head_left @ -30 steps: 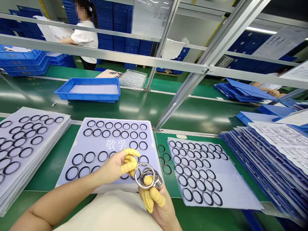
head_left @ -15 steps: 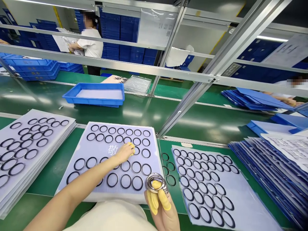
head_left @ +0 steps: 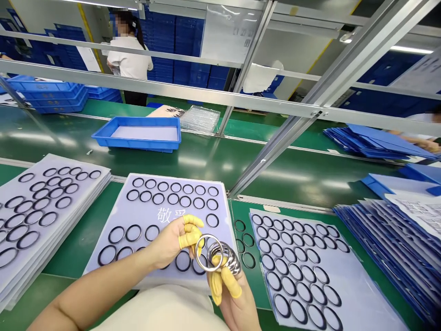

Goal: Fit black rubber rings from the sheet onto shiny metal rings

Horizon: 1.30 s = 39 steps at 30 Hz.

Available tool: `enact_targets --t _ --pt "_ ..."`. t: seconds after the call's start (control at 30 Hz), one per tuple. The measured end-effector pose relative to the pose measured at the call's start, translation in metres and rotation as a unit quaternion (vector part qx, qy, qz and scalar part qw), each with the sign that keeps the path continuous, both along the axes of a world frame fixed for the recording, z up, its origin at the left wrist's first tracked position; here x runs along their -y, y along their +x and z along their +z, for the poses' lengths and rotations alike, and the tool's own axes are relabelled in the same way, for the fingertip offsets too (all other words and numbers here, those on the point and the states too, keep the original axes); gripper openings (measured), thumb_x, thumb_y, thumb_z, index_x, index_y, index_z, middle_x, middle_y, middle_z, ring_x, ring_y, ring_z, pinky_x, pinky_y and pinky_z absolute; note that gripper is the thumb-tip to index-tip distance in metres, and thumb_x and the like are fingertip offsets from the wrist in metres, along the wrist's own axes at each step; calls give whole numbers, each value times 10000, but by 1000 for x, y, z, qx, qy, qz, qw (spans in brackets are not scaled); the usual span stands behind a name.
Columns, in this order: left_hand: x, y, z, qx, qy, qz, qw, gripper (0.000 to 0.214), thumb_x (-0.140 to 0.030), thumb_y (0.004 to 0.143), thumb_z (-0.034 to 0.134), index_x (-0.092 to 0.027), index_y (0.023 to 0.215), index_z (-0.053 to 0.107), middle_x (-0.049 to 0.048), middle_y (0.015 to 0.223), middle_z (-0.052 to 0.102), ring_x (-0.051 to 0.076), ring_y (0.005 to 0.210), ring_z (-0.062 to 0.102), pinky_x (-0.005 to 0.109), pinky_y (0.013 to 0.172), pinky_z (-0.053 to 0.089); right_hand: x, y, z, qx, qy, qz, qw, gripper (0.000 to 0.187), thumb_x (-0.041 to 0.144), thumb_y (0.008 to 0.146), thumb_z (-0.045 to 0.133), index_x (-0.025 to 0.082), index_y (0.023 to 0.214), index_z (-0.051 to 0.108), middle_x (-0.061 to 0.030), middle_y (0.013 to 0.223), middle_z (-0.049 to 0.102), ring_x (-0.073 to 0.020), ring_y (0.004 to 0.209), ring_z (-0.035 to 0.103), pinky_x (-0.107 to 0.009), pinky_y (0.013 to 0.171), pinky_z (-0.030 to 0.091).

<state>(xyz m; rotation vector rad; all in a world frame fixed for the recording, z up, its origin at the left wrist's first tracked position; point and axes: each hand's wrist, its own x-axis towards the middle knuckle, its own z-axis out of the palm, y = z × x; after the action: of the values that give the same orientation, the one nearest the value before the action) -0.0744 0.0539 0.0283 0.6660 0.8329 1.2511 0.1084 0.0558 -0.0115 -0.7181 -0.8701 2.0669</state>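
Observation:
My right hand [head_left: 230,294], with yellow finger cots, holds a bunch of shiny metal rings [head_left: 220,255] threaded over its fingers. My left hand [head_left: 175,239], also in finger cots, pinches the front metal ring of that bunch. Both hands hover above the near edge of a pale sheet [head_left: 161,216] covered with rows of black rings [head_left: 175,187]. Several of those black rings are hidden behind my hands.
A stack of similar ring sheets [head_left: 41,202] lies at the left, another sheet [head_left: 310,266] at the right, with three loose black rings [head_left: 245,239] between. Blue sheets [head_left: 389,239] are piled far right. A blue tray [head_left: 138,133] sits on the green belt. A person [head_left: 129,55] stands behind.
My left hand has come back from the middle of the sheet to the metal rings and now pinches the front one. The right hand stayed roughly in place.

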Motion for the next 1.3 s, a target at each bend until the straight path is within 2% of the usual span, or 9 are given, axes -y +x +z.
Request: enact_targets --t 0.33,0.47,0.53,0.57,0.6,0.73,0.87,1.1,1.3 --pt "13 0 5 -3 40 3 999 373 -395 737 746 -169 963 553 -41 658 558 88 490 571 185 452 445 -3 -4 4 7 -14 21 1000 271 465 753 709 215 856 707 27 438 524 -113 393 390 -262 445 291" --pt "-8 -2 -14 -147 73 -6 986 326 -408 843 617 -177 1055 524 -18 728 575 106 579 593 225 538 490 -9 -8 7 -59 -79 11 995 232 435 684 775 223 744 703 49 442 464 -85 410 332 -247 460 295" --pt "-32 -2 -37 -341 106 4 934 261 -335 925 481 -164 1121 508 16 786 603 133 699 620 276 668 522 -13 -7 5 -82 -125 -18 989 238 414 647 808 214 658 680 56 460 444 -71 422 311 -234 460 311" --pt "-46 -2 -50 -475 120 9 872 233 -284 940 439 -165 1124 518 35 857 616 141 782 623 293 739 522 -16 -5 2 -88 -147 -38 984 251 408 635 819 210 623 666 60 468 438 -66 424 306 -228 458 321" --pt "-60 0 -64 -519 122 10 846 204 -228 914 477 -166 1091 555 64 977 614 163 881 607 329 810 507 -17 -2 -1 -90 -167 -58 980 265 405 623 828 207 600 654 61 480 439 -63 431 315 -225 463 342" --pt "-102 15 -116 -602 144 -43 784 205 -49 812 543 -158 948 650 76 1048 591 215 1026 526 406 951 418 -20 17 -18 -88 -187 -87 975 250 420 644 818 225 628 662 65 506 443 -69 464 389 -239 526 430" --pt "-119 27 -146 -636 161 -97 748 145 -19 789 556 -121 767 658 104 1011 576 250 1056 475 442 967 375 -16 35 -29 -68 -158 -118 978 240 427 664 805 239 655 655 55 565 490 -79 497 443 -242 526 440" --pt "-118 21 -146 -590 172 -119 780 124 -37 773 584 -136 703 610 95 988 599 240 1058 470 430 986 347 -13 41 -37 -77 -153 -133 976 235 416 711 771 233 665 632 52 586 498 -85 516 463 -257 556 453" --pt "-80 18 -94 -460 114 -38 880 197 -253 946 375 -152 1048 510 72 880 637 174 809 602 325 738 484 -15 32 -22 -91 -146 -129 977 244 376 727 766 210 616 625 50 511 500 -74 471 435 -234 511 418"
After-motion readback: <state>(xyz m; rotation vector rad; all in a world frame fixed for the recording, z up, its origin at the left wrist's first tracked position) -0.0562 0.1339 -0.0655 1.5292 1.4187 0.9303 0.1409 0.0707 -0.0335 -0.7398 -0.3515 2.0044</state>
